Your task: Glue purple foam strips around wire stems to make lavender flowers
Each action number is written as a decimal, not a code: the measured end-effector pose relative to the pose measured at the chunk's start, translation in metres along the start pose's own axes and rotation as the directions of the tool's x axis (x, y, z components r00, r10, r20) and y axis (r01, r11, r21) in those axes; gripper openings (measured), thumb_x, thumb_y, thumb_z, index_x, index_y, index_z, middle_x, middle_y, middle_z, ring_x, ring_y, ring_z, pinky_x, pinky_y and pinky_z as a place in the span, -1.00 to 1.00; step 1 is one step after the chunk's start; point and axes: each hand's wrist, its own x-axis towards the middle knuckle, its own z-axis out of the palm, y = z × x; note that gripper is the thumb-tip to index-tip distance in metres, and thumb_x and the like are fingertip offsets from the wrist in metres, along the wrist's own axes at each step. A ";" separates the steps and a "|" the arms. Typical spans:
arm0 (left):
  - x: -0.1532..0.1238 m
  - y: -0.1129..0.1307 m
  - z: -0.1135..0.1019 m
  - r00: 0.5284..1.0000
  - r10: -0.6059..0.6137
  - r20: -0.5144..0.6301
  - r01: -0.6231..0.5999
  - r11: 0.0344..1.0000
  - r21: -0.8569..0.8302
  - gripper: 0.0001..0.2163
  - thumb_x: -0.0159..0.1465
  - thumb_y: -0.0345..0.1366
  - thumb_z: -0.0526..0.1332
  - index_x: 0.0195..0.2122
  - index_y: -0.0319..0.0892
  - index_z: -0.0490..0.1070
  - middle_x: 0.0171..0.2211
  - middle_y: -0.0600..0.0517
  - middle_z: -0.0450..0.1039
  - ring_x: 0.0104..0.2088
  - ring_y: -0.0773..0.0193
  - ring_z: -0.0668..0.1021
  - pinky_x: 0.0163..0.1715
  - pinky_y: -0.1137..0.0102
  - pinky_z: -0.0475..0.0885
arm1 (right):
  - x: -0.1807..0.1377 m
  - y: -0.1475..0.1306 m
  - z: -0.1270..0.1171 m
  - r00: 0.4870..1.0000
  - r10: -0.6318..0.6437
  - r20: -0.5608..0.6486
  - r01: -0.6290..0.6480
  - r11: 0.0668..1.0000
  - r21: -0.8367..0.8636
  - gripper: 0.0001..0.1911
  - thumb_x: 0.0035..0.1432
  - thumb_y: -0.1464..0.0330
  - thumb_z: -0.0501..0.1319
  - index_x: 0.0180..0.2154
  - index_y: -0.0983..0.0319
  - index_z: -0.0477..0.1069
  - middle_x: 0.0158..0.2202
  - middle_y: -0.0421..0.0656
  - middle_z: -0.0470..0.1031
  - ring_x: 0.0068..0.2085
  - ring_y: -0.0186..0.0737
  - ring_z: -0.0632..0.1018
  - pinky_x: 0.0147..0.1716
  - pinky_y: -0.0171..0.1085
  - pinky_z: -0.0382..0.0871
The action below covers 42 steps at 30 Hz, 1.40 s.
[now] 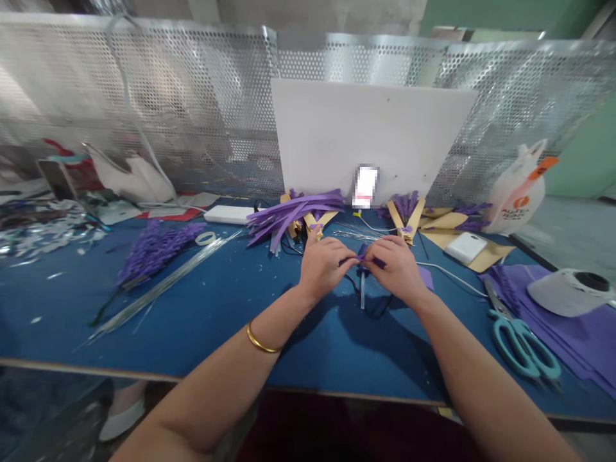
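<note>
Over the middle of the blue table (216, 308), my left hand (325, 264) and my right hand (395, 266) meet, fingers pinched together on a small purple paper piece (360, 259). A thin stem (362, 292) hangs down from that piece toward me. A gold bangle (260, 341) sits on my left wrist. Just beyond my hands lie purple paper strips (293, 215) and thin silver wires (356, 232).
A bundle of finished purple flower stems (154, 249) and long wires (158, 289) lie at left. Teal scissors (522, 340), purple sheets (572, 333) and a tape roll (570, 292) are at right. A white board (370, 138) and perforated metal screen (192, 109) stand behind.
</note>
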 end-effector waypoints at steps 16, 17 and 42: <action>0.002 -0.003 -0.004 1.000 0.020 -0.019 -0.018 0.994 0.103 -0.77 0.33 -0.21 0.05 -0.38 -0.11 0.43 -0.39 0.09 0.50 -0.33 0.29 0.50 0.26 0.07 -0.10 | 0.001 0.012 -0.013 0.987 0.125 -0.100 -0.117 0.990 0.084 -0.87 0.07 0.37 0.27 -0.50 0.16 0.38 -0.42 -0.24 0.52 -0.29 -0.19 0.49 -0.11 -0.12 0.25; 0.002 -0.004 -0.005 1.000 0.018 -0.022 -0.016 0.994 0.110 -0.77 0.33 -0.21 0.04 -0.37 -0.11 0.43 -0.39 0.09 0.49 -0.33 0.30 0.50 0.26 0.07 -0.11 | 0.001 0.012 -0.014 0.985 0.135 -0.112 -0.125 0.988 0.089 -0.87 0.06 0.36 0.27 -0.50 0.16 0.39 -0.42 -0.24 0.52 -0.29 -0.19 0.49 -0.11 -0.12 0.25; 0.008 -0.035 -0.015 0.992 0.007 -0.130 0.014 0.988 0.155 -0.79 0.34 -0.18 0.04 -0.35 -0.11 0.39 -0.37 0.11 0.51 -0.34 0.34 0.52 0.22 0.21 0.03 | 0.000 0.027 -0.027 0.936 0.232 -0.265 -0.221 0.973 0.071 -0.86 0.03 0.32 0.28 -0.52 0.16 0.37 -0.43 -0.23 0.51 -0.35 -0.18 0.50 -0.21 -0.12 0.29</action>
